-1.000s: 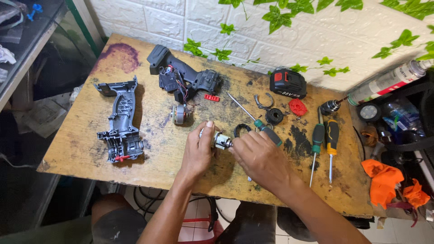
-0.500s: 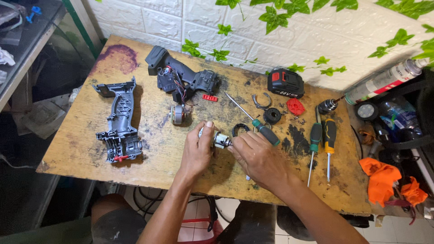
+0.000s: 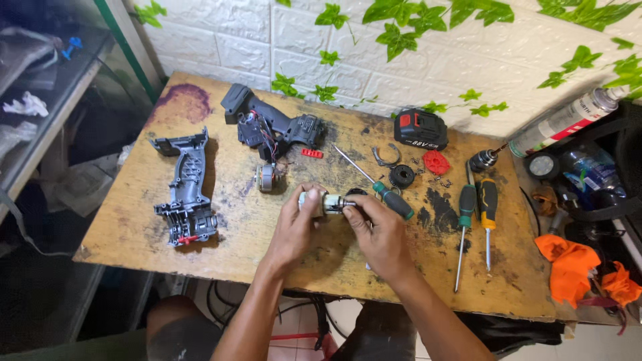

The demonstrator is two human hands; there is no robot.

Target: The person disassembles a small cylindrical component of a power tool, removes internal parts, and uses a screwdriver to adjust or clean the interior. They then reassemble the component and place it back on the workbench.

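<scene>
Left hand [image 3: 294, 227]: fingers curled closed around the pale end of the motor [image 3: 326, 204], thumb on top. Right hand [image 3: 378, 230]: fingers pinched closed on the motor's shaft end. The motor is held between both hands, just above the table [image 3: 134, 220], near the middle of its front half.

Adjacent items: a green screwdriver [image 3: 384, 194] lies just beyond the right hand, its handle near the fingertips. A black ring [image 3: 402, 176] sits behind it. A small cylinder [image 3: 265, 178] lies behind the left hand.

Edges: both forearms cross the near table edge. The wall bounds the far edge.

Open room: bare tabletop lies between the left hand and the grey housing half [image 3: 186, 194]. To the right, two more screwdrivers [image 3: 476, 220] limit the open area.
</scene>
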